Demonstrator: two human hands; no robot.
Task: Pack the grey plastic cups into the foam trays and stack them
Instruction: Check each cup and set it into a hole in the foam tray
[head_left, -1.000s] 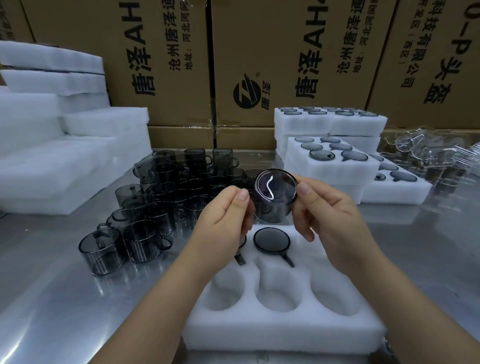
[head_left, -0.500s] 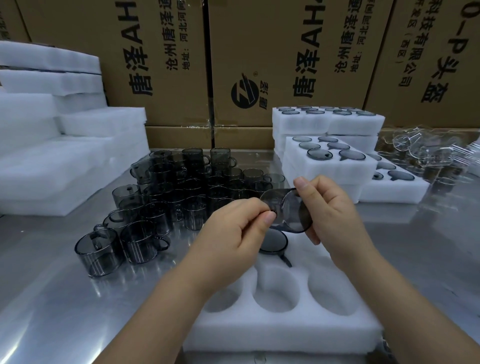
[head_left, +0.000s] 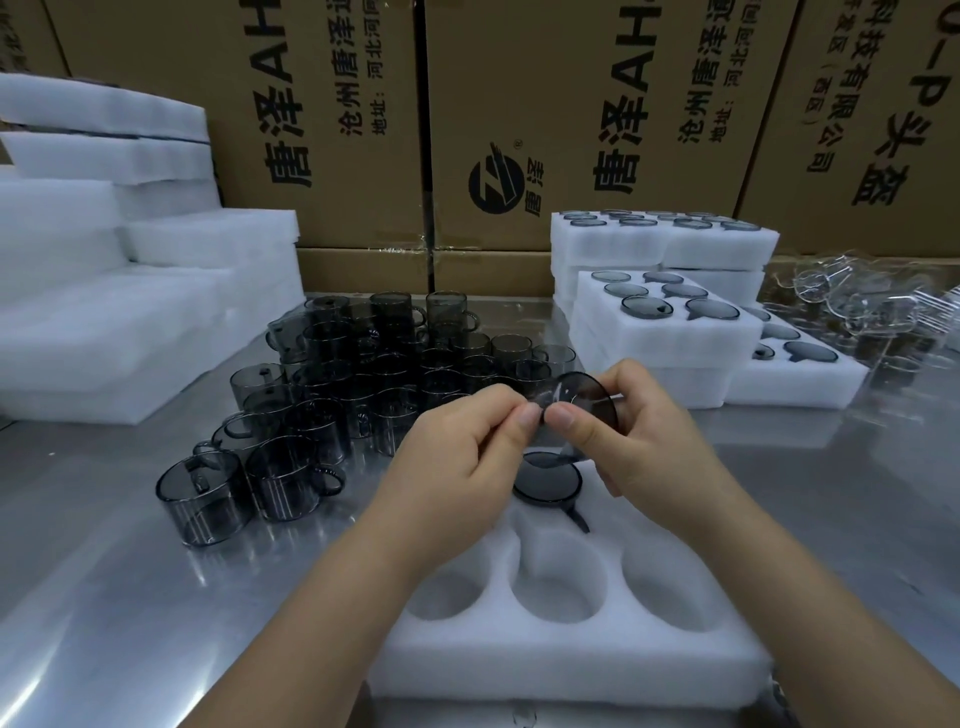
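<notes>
Both hands are holding one grey cup (head_left: 589, 397) in the air, above the back edge of the near foam tray (head_left: 571, 660); the cup is lying tilted, one round end facing up and toward the camera. The left hand (head_left: 467, 452) is pinching the cup's near edge between thumb and forefinger; I cannot tell which part of the cup it is gripping. The right hand (head_left: 644, 431) is curling its thumb and fingers round the cup body from the right side; the two thumbs are sitting just beside each other.

The near foam tray is lying flat on the metal table (head_left: 104, 597); a seated cup (head_left: 545, 480) is sitting in its back middle pocket, directly under the held one, handle lying in the slot toward front right. Three front pockets are showing bare foam; the back left pocket is hiding behind the left hand.

The loose grey cups (head_left: 332, 395) are standing bunched on the table, left of the hands, mostly upright and touching. The filled trays (head_left: 670, 338) are standing stacked at back right; a pile of blank foam (head_left: 130, 312) is sitting at the left. Clear plastic pieces (head_left: 872, 306) are lying at far right; cardboard boxes (head_left: 332, 130) are lining the back.
</notes>
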